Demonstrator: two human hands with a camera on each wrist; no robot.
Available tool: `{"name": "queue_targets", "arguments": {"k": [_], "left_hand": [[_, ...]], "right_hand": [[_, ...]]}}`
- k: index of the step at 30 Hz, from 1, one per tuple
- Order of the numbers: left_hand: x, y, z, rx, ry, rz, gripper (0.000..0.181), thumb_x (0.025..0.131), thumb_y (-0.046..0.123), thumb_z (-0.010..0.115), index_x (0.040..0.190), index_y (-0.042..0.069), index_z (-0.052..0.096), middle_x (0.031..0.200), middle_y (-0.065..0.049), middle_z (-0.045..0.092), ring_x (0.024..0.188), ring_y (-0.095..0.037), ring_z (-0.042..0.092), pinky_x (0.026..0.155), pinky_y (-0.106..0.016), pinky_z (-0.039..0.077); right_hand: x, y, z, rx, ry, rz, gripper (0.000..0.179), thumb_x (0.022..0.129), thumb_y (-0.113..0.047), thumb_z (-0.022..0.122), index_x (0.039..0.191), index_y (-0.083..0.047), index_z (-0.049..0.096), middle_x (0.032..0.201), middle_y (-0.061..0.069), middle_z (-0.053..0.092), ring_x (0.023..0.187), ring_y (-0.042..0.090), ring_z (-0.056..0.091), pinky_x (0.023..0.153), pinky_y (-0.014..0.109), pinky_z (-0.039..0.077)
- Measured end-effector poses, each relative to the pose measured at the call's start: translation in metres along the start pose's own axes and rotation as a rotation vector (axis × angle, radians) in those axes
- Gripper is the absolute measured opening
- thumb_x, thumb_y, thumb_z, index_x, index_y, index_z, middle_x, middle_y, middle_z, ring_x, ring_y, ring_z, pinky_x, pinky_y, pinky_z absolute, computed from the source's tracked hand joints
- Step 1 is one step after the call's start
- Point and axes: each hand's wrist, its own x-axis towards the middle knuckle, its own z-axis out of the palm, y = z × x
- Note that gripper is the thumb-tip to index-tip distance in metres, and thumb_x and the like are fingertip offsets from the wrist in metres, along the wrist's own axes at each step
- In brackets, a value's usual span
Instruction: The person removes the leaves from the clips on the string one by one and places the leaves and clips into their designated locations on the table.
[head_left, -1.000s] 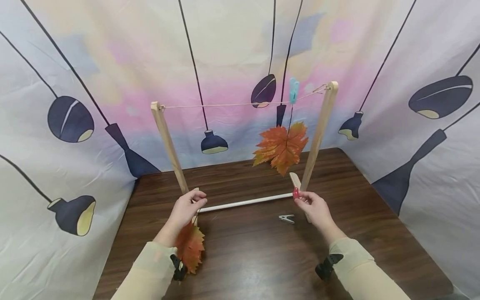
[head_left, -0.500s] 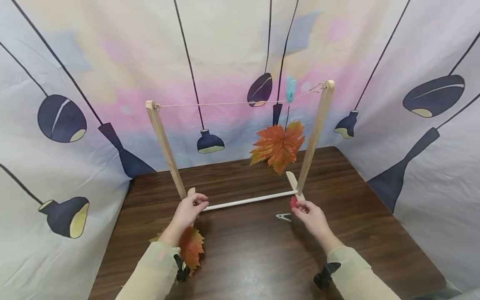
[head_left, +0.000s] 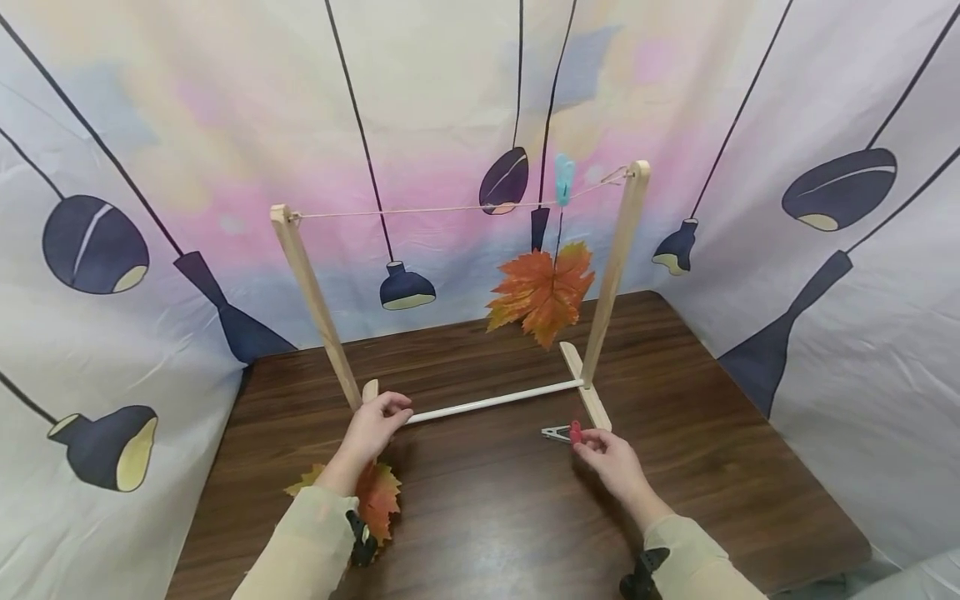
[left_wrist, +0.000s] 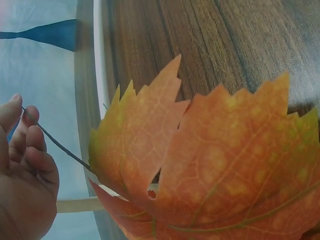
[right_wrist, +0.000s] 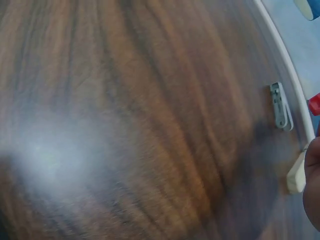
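My left hand (head_left: pixel 372 427) pinches the thin stem (left_wrist: pixel 62 148) of an orange maple leaf (left_wrist: pixel 225 165) between thumb and fingertip. The leaf hangs below that hand, partly hidden by the forearm in the head view. In my right hand (head_left: pixel 615 468) a small red clothespin (head_left: pixel 575 432) is held at the fingertips. Just left of it, overlapped in the head view, a grey clothespin (head_left: pixel 553 432) lies on the table. A second maple leaf (head_left: pixel 543 292) hangs from the cord (head_left: pixel 420 211), clipped by a light blue clothespin (head_left: pixel 564 179).
The cord spans two wooden posts (head_left: pixel 617 275) of a stand on the brown table (head_left: pixel 480 500). A white rod (head_left: pixel 487 404) joins the posts low down, and a wooden foot (head_left: pixel 596 408) lies near my right hand. Printed fabric (head_left: pixel 442 100) surrounds the table.
My right hand has moved down and toward me with the red clothespin, from near the right post to beside the grey clothespin. My left hand keeps the stem; the head view has shifted slightly.
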Motion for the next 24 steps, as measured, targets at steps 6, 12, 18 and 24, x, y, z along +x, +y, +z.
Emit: {"name": "queue_targets", "arguments": {"k": [6, 12, 18, 24], "left_hand": [[0.000, -0.002, -0.002, -0.020, -0.011, 0.008, 0.019, 0.092, 0.013, 0.061, 0.108, 0.003, 0.062, 0.084, -0.006, 0.059, 0.067, -0.032, 0.056, 0.055, -0.030, 0.046], [0.001, -0.002, -0.002, -0.041, -0.036, 0.007, 0.020, 0.093, 0.012, 0.059, 0.111, 0.003, 0.061, 0.084, -0.006, 0.059, 0.072, -0.037, 0.055, 0.056, -0.031, 0.045], [0.000, -0.007, 0.003, -0.038, -0.035, -0.006, 0.023, 0.092, 0.012, 0.061, 0.112, 0.001, 0.061, 0.082, -0.006, 0.058, 0.062, -0.025, 0.052, 0.055, -0.030, 0.043], [-0.003, -0.011, 0.013, -0.038, -0.027, 0.015, 0.024, 0.090, 0.012, 0.063, 0.109, -0.003, 0.061, 0.077, -0.005, 0.055, 0.053, -0.015, 0.046, 0.050, -0.027, 0.041]], "right_hand": [[-0.004, 0.007, 0.003, 0.006, 0.004, 0.002, 0.026, 0.084, -0.013, 0.071, 0.103, 0.004, 0.065, 0.078, 0.004, 0.059, 0.061, 0.012, 0.052, 0.053, 0.024, 0.044], [-0.005, 0.011, 0.004, 0.002, 0.020, -0.015, 0.024, 0.083, -0.011, 0.071, 0.101, 0.004, 0.066, 0.076, 0.004, 0.058, 0.060, 0.011, 0.052, 0.053, 0.024, 0.044], [-0.004, 0.012, 0.005, -0.024, -0.001, 0.002, 0.023, 0.083, -0.013, 0.070, 0.101, 0.003, 0.066, 0.076, 0.003, 0.058, 0.063, 0.013, 0.053, 0.055, 0.024, 0.044], [-0.004, 0.014, 0.008, -0.078, -0.017, -0.002, 0.024, 0.084, -0.015, 0.069, 0.101, 0.002, 0.065, 0.077, 0.001, 0.057, 0.067, 0.013, 0.051, 0.056, 0.024, 0.042]]}}
